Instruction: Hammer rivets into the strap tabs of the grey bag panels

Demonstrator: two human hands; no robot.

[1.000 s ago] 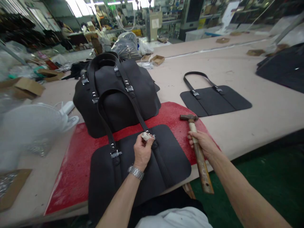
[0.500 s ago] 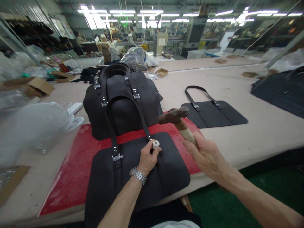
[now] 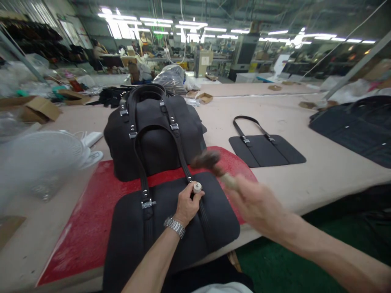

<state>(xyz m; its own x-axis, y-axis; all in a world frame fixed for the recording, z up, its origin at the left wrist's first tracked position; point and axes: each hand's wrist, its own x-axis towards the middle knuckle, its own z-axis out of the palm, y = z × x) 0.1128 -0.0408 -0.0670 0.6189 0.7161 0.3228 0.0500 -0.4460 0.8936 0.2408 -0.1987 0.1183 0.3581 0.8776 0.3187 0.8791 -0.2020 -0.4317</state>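
Note:
My left hand (image 3: 187, 205) pinches a small round white-topped setting tool (image 3: 197, 187), held upright at the base of the right strap end. Beneath it lies a black bag panel (image 3: 175, 228) with a looped handle (image 3: 180, 156) and a metal buckle (image 3: 148, 203) on its left strap. My right hand (image 3: 255, 201) is closed round the pale handle of a hammer (image 3: 207, 159). Blurred by motion, the hammer head hangs just above and right of the setting tool, apart from it. What lies directly under the tool is hidden by my fingers.
A red mat (image 3: 82, 228) lies under the panel. Behind stands a pile of black bag panels with handles (image 3: 155, 142). Another black panel (image 3: 269, 150) lies to the right, and more dark bag pieces (image 3: 357, 126) beyond. A white fan (image 3: 58, 162) stands at left.
My right hand has swung the hammer left and slightly down, nearer the setting tool. My left hand keeps its pinch on the tool. The whole view has shifted slightly.

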